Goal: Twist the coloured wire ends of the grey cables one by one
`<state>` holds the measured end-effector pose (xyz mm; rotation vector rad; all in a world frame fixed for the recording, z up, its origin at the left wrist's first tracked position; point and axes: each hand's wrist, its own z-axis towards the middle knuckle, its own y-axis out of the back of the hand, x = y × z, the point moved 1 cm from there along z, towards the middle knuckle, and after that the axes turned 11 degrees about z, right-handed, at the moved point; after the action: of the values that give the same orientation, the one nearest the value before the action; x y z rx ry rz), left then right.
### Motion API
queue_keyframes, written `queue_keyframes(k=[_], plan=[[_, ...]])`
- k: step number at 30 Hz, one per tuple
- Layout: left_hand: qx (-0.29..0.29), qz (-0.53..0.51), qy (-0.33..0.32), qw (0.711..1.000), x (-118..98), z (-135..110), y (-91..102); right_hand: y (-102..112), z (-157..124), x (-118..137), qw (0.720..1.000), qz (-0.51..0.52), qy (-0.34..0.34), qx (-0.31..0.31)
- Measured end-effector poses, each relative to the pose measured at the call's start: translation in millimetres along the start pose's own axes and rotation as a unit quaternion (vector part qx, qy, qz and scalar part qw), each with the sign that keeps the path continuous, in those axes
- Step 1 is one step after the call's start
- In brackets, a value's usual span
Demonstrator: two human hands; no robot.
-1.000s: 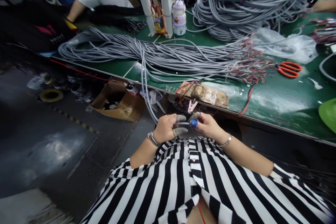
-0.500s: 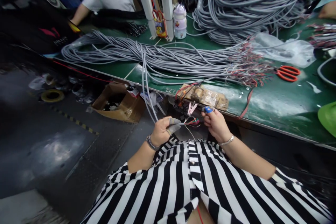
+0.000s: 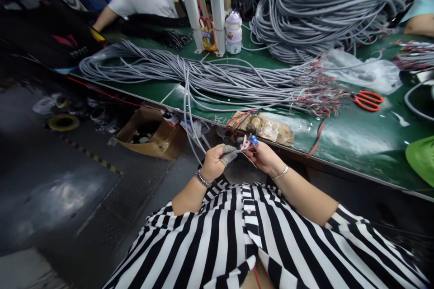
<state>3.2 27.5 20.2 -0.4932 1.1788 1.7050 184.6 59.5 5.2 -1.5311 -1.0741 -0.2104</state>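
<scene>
Your two hands meet on a grey cable end at the table's near edge.

Your left hand (image 3: 214, 162), with grey finger covers, is curled closed around the grey cable (image 3: 187, 113), which hangs down from the bundle of grey cables (image 3: 217, 76) at 12 o'clock on the green table (image 3: 359, 133). Your right hand (image 3: 263, 157), a blue cover on one fingertip, pinches the cable's thin coloured wires (image 3: 247, 146) just at 3 o'clock of the left fingers; the two hands nearly touch. A pink clip (image 3: 244, 139) sits right above the wires. The orange scissors (image 3: 368, 100) lie well apart at 2 o'clock, and a cardboard box (image 3: 149, 133) stands on the floor at 10 o'clock.
</scene>
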Motion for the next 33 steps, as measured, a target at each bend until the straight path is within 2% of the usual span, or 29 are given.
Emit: queue_keyframes(k=[6, 17, 22, 33], plan=[[0.021, 0.004, 0.016, 1.0, 7.7, 0.0, -3.4, -3.0, 6.2, -3.5, 0.999, 0.038, -0.009, -0.038], [0.052, 0.015, 0.026, 0.998, 9.9, 1.0, -3.7, -11.5, 9.4, -5.3, 0.992, 0.082, 0.028, -0.087], [0.084, 0.022, 0.014, 0.996, 7.3, 0.4, -2.9, -11.2, 8.8, -6.6, 0.991, 0.08, 0.038, -0.099], [0.095, 0.022, 0.025, 0.995, 5.6, 4.2, -4.6, -13.3, 7.4, -7.0, 0.993, 0.062, 0.043, -0.085]])
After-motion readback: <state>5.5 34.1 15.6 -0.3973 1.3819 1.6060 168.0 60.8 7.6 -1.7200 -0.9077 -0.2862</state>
